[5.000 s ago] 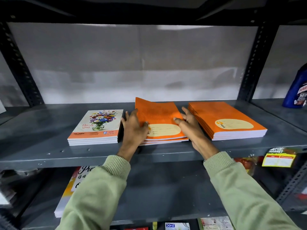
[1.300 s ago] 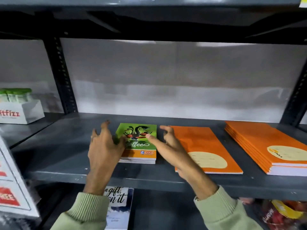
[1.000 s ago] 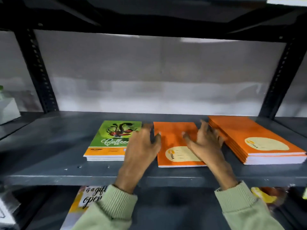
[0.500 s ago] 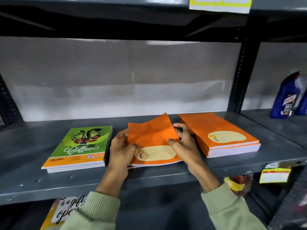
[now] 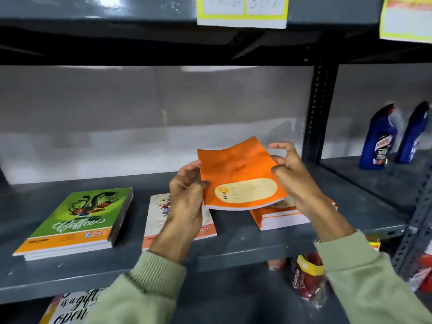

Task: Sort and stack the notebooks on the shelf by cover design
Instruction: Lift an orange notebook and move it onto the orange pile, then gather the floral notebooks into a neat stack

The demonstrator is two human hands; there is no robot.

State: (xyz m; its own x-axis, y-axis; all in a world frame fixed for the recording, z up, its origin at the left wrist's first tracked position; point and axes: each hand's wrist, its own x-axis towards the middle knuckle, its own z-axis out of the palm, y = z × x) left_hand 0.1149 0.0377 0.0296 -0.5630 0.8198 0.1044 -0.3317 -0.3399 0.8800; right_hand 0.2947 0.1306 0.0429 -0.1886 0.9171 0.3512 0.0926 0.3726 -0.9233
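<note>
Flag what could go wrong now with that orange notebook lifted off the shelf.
The orange notebook is bowed between the left hand and right hand; it may crease or slip. Set down askew on the orange stack, it could overhang the shelf edge.

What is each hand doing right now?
Left hand: gripping the orange notebook by its left edge.
Right hand: gripping its right edge.

One head-worn wide-angle camera faces the grey metal shelf (image 5: 233, 251) close up, looking forward and slightly down.
</note>
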